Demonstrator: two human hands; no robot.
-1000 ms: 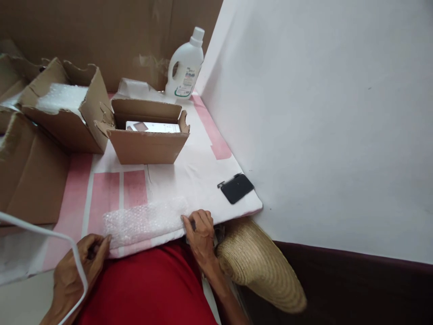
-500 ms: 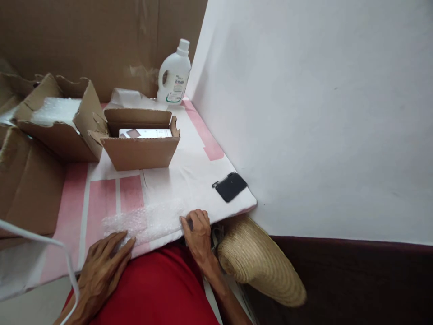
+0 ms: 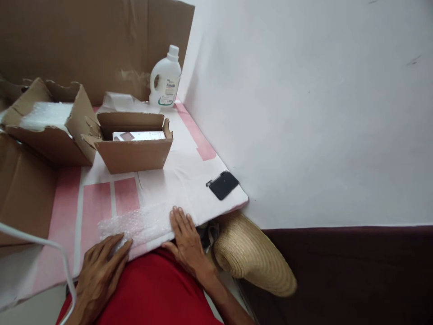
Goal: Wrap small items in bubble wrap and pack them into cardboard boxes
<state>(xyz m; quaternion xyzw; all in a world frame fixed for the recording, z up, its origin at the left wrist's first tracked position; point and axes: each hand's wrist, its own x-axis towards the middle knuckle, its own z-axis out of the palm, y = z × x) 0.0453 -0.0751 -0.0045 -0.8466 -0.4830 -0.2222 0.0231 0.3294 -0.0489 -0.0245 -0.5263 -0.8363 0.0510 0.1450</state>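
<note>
A flat strip of clear bubble wrap (image 3: 142, 222) lies along the near edge of the table, between my hands. My left hand (image 3: 101, 266) rests with its fingers stretched out, the tips on the wrap's left end. At the wrap's right end, my right hand (image 3: 185, 237) lies flat with fingers extended on the tabletop and the thumb by the table edge. Neither hand grips anything. Farther back stands an open cardboard box (image 3: 135, 155) with a white printed box (image 3: 144, 136) inside it.
Other open cardboard boxes (image 3: 43, 144) stand at the left, one holding bubble wrap (image 3: 47, 115). A white jug-shaped bottle (image 3: 165, 81) is at the back. A black flat object (image 3: 223, 185) lies near the right corner. Below hangs a straw hat (image 3: 252, 255). A white cable (image 3: 37, 239) crosses the left.
My right hand has gone from curled fingers at the wrap's end to lying flat with fingers straightened. My left hand stays on the wrap. The view has shifted slightly to the right.
</note>
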